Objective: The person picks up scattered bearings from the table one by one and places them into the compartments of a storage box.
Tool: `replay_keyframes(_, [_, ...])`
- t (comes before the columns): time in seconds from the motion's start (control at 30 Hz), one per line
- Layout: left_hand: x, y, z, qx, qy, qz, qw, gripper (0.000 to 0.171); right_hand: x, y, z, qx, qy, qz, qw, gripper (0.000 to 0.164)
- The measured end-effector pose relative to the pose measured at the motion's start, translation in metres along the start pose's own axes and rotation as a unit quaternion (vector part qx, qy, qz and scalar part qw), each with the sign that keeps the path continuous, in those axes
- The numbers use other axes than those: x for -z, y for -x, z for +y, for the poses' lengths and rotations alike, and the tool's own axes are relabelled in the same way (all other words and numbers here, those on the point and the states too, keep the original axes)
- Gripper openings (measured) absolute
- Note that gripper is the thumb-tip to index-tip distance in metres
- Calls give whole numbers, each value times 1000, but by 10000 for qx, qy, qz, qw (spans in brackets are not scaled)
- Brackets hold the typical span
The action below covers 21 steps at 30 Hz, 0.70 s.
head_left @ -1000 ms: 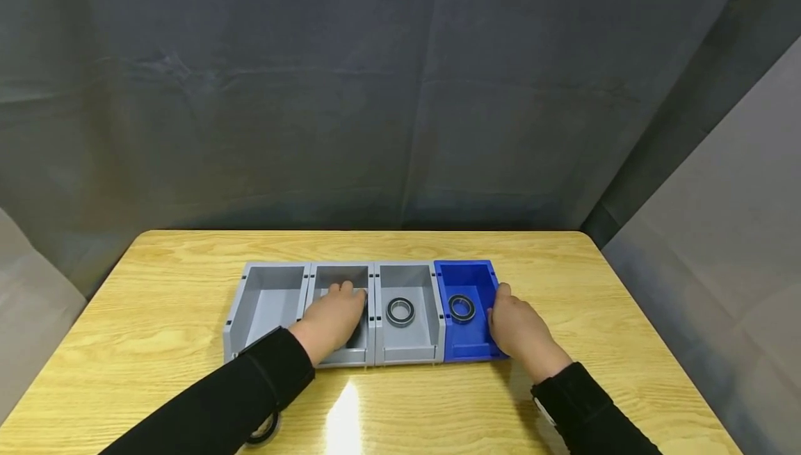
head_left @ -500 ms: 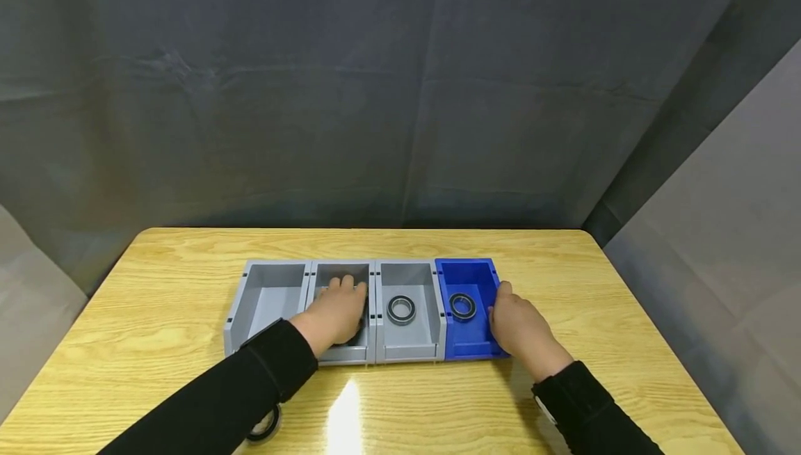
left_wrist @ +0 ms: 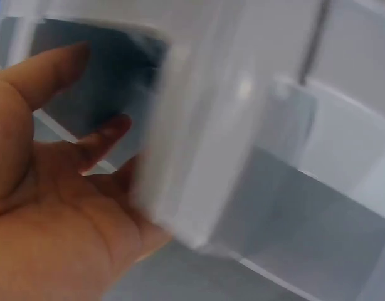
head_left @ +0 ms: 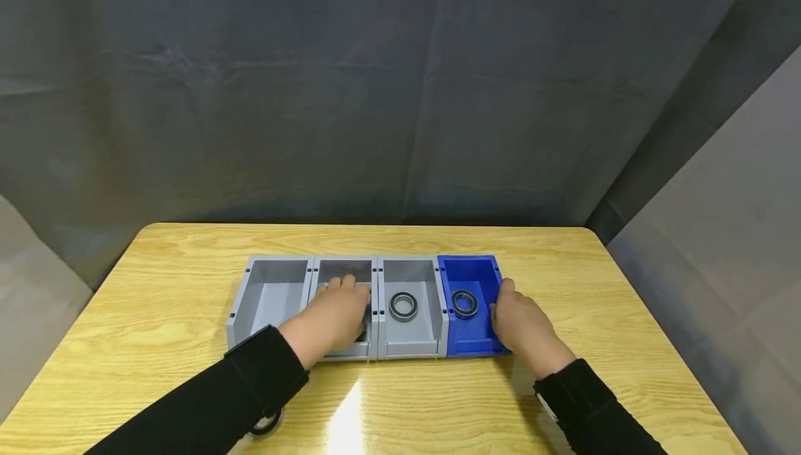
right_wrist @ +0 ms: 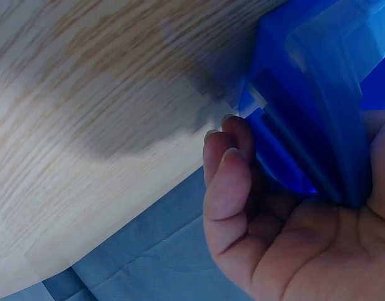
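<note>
My left hand (head_left: 332, 312) reaches into the second grey bin (head_left: 344, 355) from the left. In the left wrist view its thumb and fingers stand apart with nothing visible between them. A dark thing, partly hidden, shows beside the hand at the bin's right side. My right hand (head_left: 522, 319) grips the right side wall of the blue bin (head_left: 473, 346), thumb on the inner side, curled fingers (right_wrist: 227, 188) outside. One ball bearing (head_left: 465, 303) lies flat in the blue bin. Another ball bearing (head_left: 403, 307) lies in the third grey bin (head_left: 409, 349).
The leftmost grey bin (head_left: 275, 295) joins the row side by side. On the wooden table (head_left: 400, 406), another bearing (head_left: 268, 424) lies partly under the left sleeve (head_left: 206, 399). A dark cloth (head_left: 375, 93) hangs behind the table.
My left hand and sleeve have shifted slightly leftward within the second bin. The right hand keeps its grip on the blue bin. The head view has tilted a little.
</note>
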<state>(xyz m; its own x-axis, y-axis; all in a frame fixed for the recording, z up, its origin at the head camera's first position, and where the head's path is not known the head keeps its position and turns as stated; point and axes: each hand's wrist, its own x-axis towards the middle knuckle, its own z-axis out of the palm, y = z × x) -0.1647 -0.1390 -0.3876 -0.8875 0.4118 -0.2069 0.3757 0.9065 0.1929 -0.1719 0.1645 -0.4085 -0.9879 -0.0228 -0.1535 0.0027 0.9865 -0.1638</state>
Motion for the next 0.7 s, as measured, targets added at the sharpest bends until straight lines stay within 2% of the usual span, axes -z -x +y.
replay_keyframes(0.2, [12, 41, 8, -295, 28, 469, 9985, 55, 0, 0, 0, 25, 41, 8, 10000, 42])
replay_keyframes(0.33, [12, 67, 7, -398, 267, 850, 9952, 53, 1, -1, -1, 38, -12, -12, 10000, 43])
replay_keyframes(0.53, [-5, 100, 2, -809, 208, 1351, 9873, 48, 2, -2, 1, -4, -50, -82, 10000, 44])
replay_keyframes(0.7, [-25, 120, -12, -896, 25, 1483, 9849, 50, 2, -4, 4, 11, -17, -127, 9999, 46])
